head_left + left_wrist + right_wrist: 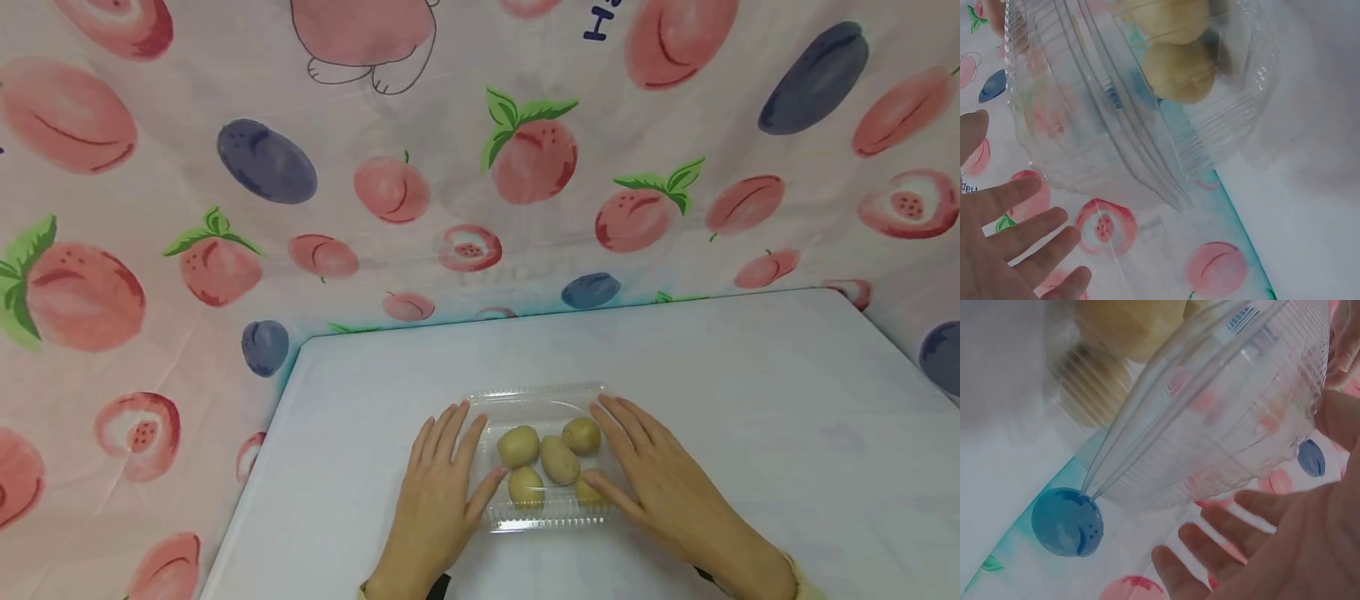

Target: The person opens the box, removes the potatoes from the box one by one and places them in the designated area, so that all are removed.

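Observation:
A clear plastic clamshell container [546, 522] sits on the table with several small yellowish potatoes [559, 460] inside. Its ribbed lid [1079, 144] covers them, and in both wrist views the lid and base rims run close together. At the container's left side is my left hand [441, 492], fingers extended, thumb over the near left corner. My right hand [667, 479] lies along the opposite side, with fingertips at the far right corner and thumb over the front part. Straight, slightly spread fingers show on the left hand [1016, 244] and right hand [1266, 544] in the wrist views.
A white table [360, 392] carries the container near its front middle. Behind and to the left, a pink fruit-print cloth [337, 167] rises from the table's edge [450, 325]. Dark bands [438, 587] show at the wrists by the sleeves.

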`<state>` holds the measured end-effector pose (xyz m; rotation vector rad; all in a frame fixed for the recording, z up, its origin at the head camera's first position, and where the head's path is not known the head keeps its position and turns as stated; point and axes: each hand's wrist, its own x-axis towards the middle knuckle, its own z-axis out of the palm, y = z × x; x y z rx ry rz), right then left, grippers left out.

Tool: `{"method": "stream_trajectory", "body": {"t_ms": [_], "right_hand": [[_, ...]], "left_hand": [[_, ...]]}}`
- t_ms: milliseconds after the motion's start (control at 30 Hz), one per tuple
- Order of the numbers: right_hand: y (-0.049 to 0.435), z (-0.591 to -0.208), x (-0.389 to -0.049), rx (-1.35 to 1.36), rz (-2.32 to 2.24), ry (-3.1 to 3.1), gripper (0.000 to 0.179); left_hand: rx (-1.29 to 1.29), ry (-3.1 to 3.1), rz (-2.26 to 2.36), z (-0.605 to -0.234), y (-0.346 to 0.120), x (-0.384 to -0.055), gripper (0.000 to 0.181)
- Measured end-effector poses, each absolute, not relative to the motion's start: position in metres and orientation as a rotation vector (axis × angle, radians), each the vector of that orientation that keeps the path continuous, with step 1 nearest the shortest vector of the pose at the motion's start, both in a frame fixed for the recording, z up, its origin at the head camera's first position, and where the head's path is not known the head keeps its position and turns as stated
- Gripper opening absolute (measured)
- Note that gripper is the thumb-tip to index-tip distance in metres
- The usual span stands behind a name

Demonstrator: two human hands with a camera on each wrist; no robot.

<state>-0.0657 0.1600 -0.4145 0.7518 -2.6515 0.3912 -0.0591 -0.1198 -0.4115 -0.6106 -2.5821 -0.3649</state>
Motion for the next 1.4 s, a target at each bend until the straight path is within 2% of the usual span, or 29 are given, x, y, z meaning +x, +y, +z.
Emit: {"method": "stream_trajectory", "body": {"t_ms": [233,967,1400], "right_hand": [[0.162,-0.416,-0.065,0.825,0.378,-2.642,0.075],[0.175,-0.415,-0.057,0.93,0.323,-2.682,0.069],[0.183,-0.423,-0.059,1.057,0.34,-2.599,0.088]], "left_hand": [[-0.656,-2.573,-0.432,-0.412,-0.125,-0.056,0.053],[-0.678,-2.59,-0.631,-0.426,-0.144,-0.048,0.048],[-0.725,-2.647,-0.687,-0.43,-0.154,-0.045,0.052]]}}
